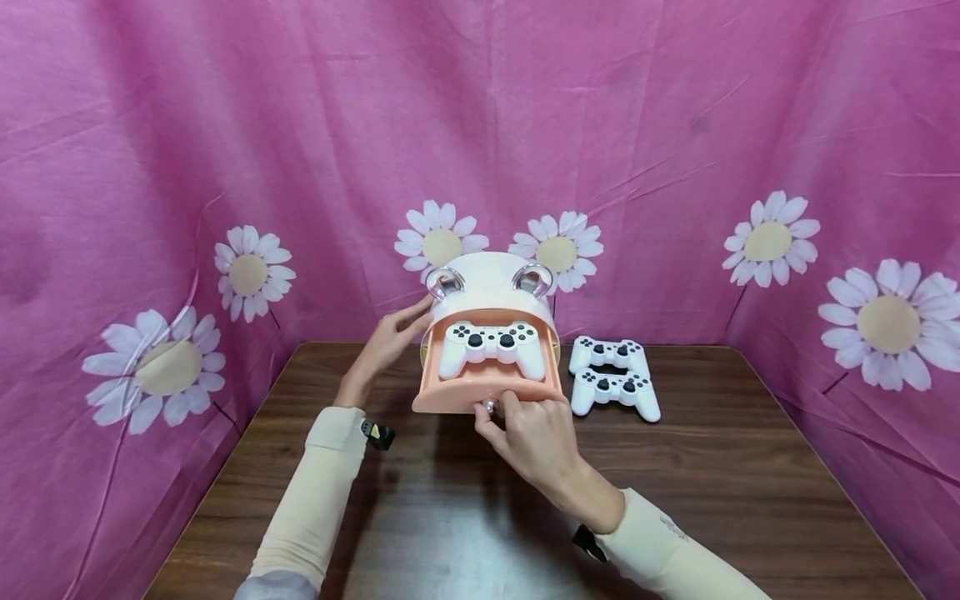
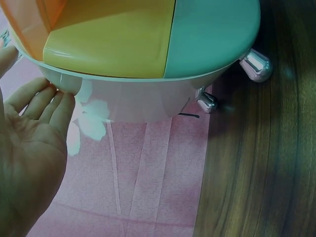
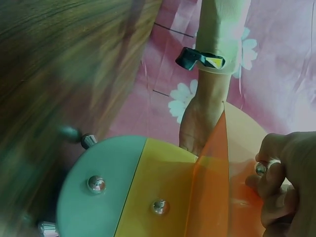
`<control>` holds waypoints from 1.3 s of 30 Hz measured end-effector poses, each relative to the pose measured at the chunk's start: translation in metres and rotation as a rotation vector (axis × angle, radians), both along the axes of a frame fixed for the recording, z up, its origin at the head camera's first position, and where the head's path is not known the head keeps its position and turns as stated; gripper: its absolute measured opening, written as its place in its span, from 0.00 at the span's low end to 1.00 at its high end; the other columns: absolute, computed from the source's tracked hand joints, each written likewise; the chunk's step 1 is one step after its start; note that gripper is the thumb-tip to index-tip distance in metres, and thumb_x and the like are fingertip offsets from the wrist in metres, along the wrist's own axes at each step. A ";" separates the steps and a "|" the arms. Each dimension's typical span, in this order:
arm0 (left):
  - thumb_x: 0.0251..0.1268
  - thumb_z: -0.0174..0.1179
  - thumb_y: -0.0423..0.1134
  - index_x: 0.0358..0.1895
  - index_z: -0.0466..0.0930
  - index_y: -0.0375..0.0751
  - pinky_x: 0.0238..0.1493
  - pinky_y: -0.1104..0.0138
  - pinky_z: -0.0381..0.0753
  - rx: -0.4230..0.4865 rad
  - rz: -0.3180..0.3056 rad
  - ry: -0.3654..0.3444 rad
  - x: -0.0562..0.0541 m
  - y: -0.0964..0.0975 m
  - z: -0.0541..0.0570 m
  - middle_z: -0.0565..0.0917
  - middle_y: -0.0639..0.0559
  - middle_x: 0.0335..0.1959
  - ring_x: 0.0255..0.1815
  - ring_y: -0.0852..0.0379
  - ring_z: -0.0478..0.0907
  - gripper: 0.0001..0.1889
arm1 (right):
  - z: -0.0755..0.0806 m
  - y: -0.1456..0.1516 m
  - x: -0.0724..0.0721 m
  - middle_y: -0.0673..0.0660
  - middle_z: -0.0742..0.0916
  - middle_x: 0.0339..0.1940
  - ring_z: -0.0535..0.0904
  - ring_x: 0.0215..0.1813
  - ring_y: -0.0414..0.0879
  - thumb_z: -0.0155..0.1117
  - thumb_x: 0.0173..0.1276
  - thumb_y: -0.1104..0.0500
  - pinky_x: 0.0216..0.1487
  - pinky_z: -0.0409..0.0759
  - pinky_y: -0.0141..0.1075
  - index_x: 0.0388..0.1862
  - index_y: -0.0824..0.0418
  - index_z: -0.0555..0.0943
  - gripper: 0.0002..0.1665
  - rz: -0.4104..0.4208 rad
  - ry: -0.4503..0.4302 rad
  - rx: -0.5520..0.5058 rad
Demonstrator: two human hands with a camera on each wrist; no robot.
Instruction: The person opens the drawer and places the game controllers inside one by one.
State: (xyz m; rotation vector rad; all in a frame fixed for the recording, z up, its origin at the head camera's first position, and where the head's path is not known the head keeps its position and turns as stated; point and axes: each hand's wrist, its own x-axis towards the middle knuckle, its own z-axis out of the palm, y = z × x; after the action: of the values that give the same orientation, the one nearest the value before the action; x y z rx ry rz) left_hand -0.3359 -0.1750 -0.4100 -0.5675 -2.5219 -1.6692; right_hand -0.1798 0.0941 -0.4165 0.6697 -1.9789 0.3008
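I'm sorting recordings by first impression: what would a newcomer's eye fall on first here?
Probably the white-topped chest at the table's far middle, its peach top drawer standing open with a white controller inside. The right hand pinches that drawer's silver knob, while the left hand is at the chest's left side. Behind, the vivid pink backdrop with big daisies also stands out.
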 end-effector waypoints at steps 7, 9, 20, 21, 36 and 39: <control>0.79 0.60 0.59 0.78 0.73 0.60 0.83 0.49 0.67 0.005 -0.010 0.013 0.001 0.000 0.000 0.73 0.57 0.80 0.83 0.49 0.66 0.29 | 0.003 -0.005 -0.002 0.45 0.69 0.04 0.70 0.07 0.47 0.72 0.63 0.49 0.10 0.61 0.37 0.17 0.53 0.72 0.22 -0.040 -0.019 -0.004; 0.80 0.60 0.58 0.79 0.73 0.59 0.83 0.49 0.67 0.005 -0.011 0.011 0.001 0.000 0.001 0.72 0.56 0.80 0.83 0.49 0.66 0.29 | 0.004 -0.006 -0.002 0.46 0.69 0.04 0.69 0.07 0.47 0.72 0.63 0.49 0.10 0.60 0.37 0.16 0.53 0.71 0.22 -0.047 -0.021 -0.006; 0.80 0.59 0.59 0.79 0.72 0.61 0.83 0.48 0.67 0.003 -0.018 0.011 0.002 0.001 0.001 0.72 0.56 0.81 0.83 0.49 0.67 0.29 | 0.009 -0.006 -0.012 0.48 0.69 0.04 0.71 0.08 0.52 0.74 0.62 0.48 0.09 0.59 0.40 0.18 0.55 0.72 0.23 -0.085 -0.011 0.013; 0.80 0.59 0.59 0.79 0.72 0.61 0.83 0.48 0.67 0.005 -0.020 0.014 0.002 0.001 0.001 0.72 0.56 0.81 0.83 0.49 0.67 0.29 | 0.010 -0.006 -0.013 0.48 0.69 0.04 0.71 0.08 0.52 0.74 0.62 0.48 0.10 0.60 0.40 0.18 0.55 0.73 0.23 -0.089 -0.015 0.016; 0.83 0.57 0.56 0.79 0.71 0.63 0.85 0.48 0.63 0.010 -0.045 0.011 0.001 0.000 -0.001 0.70 0.59 0.81 0.84 0.49 0.64 0.26 | 0.016 -0.004 -0.034 0.46 0.65 0.05 0.67 0.08 0.49 0.74 0.62 0.50 0.10 0.60 0.41 0.15 0.55 0.69 0.25 -0.115 -0.028 0.023; 0.83 0.57 0.56 0.79 0.71 0.62 0.85 0.48 0.63 0.010 -0.046 0.014 0.001 -0.001 -0.001 0.70 0.59 0.81 0.84 0.49 0.64 0.27 | 0.016 -0.004 -0.039 0.47 0.66 0.05 0.69 0.09 0.50 0.74 0.63 0.49 0.09 0.61 0.42 0.16 0.55 0.71 0.24 -0.122 -0.062 0.024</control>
State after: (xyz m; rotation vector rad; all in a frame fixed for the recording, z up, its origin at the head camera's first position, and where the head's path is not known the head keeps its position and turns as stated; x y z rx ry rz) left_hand -0.3353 -0.1757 -0.4111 -0.6397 -2.5076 -1.6858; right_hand -0.2190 0.0902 -0.4003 0.5573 -2.0757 0.2264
